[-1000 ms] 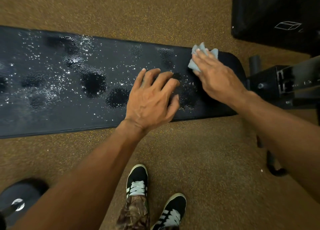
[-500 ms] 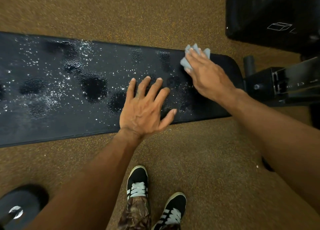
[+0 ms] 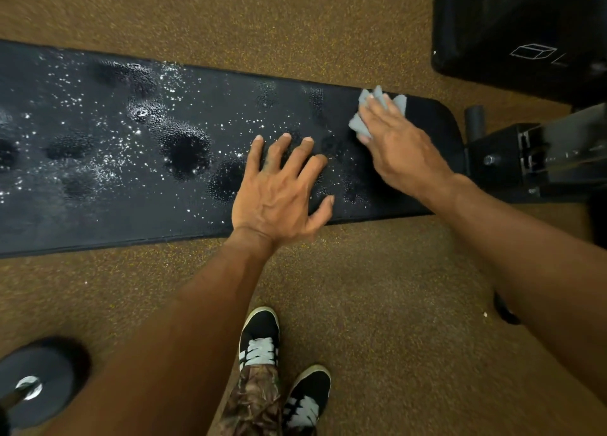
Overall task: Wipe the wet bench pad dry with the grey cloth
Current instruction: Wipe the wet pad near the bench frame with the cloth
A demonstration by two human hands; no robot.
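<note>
A long black bench pad stretches across the view, covered in water drops and darker wet patches, thickest on its left and middle. My right hand presses a crumpled grey cloth flat onto the pad near its right end, by the far edge; most of the cloth is hidden under my fingers. My left hand lies palm down on the pad just left of it, fingers spread, holding nothing.
A black metal bench frame joins the pad's right end. A large black padded block sits at the top right. A dumbbell lies on the brown speckled floor at the bottom left. My shoes stand below the pad.
My left hand has slid back toward the near edge and spread flat, its thumb now out. My right hand stays pressed on the cloth at the same spot on the pad.
</note>
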